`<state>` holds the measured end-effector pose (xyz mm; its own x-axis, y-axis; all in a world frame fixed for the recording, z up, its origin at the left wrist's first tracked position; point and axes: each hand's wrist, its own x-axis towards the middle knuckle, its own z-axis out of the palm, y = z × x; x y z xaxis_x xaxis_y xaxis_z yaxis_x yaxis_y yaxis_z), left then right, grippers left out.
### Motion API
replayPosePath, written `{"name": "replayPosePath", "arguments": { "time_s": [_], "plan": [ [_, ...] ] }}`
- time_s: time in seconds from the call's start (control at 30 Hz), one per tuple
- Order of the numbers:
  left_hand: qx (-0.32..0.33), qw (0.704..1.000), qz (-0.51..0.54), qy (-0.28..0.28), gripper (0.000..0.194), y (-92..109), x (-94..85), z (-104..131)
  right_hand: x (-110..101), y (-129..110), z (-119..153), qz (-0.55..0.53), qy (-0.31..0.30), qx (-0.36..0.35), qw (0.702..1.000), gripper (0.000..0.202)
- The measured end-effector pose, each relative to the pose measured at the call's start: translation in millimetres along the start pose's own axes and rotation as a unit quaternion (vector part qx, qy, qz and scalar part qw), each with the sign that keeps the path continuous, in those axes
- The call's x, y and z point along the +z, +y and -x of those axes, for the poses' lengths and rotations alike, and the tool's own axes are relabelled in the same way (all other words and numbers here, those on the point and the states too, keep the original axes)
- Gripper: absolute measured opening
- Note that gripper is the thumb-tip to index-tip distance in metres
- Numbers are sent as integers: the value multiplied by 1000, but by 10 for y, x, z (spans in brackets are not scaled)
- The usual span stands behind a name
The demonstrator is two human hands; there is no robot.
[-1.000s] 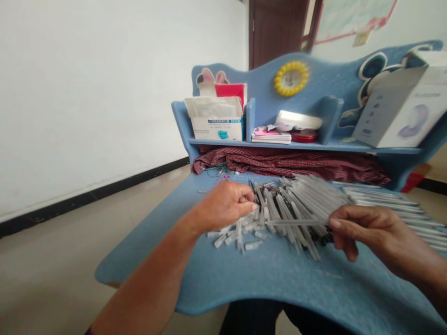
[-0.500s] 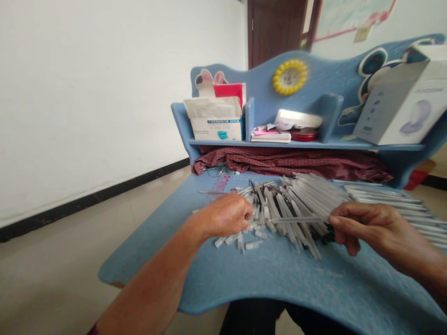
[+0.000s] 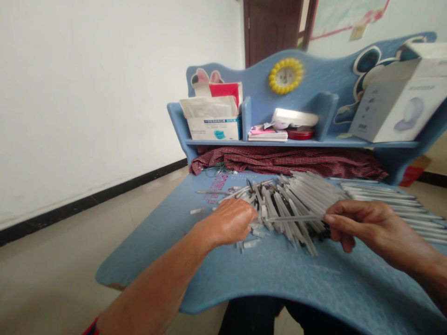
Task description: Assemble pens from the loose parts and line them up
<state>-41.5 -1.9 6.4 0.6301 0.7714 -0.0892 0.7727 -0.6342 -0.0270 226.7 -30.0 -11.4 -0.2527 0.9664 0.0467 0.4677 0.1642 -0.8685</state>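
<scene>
Head view: your right hand [image 3: 368,224] pinches one end of a clear tube [image 3: 296,217] over heaped tubes [image 3: 312,193] mid-worktop [image 3: 157,253]. Small caps [image 3: 250,244] lie beside your left hand [image 3: 232,221], whose grip is hidden; silvery rods [image 3: 401,203] crowd the right edge, plaid cloth [image 3: 289,161] the back edge.

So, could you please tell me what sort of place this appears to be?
Probably a room in a home: there is a blue child-style desk with a cartoon figure, a yellow flower-shaped ornament and a brown door behind.
</scene>
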Motion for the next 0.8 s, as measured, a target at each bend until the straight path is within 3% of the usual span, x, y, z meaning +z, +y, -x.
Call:
{"name": "replayPosePath", "arguments": {
  "time_s": [0.2,0.37,0.57,0.8],
  "plan": [
    [31,997,62,16,7,-89,-77,22,13,-32,27,-19,-10,-16,1000,41],
    [51,983,175,8,9,-109,-113,16,33,-71,38,-32,-7,-21,999,40],
    [51,959,279,-25,6,-83,-109,2,41,-64,32,-21,-1,-23,999,39],
    [17,929,370,-9,12,-50,-107,1,23,-46,40,-36,-26,-26,999,39]
  ]
}}
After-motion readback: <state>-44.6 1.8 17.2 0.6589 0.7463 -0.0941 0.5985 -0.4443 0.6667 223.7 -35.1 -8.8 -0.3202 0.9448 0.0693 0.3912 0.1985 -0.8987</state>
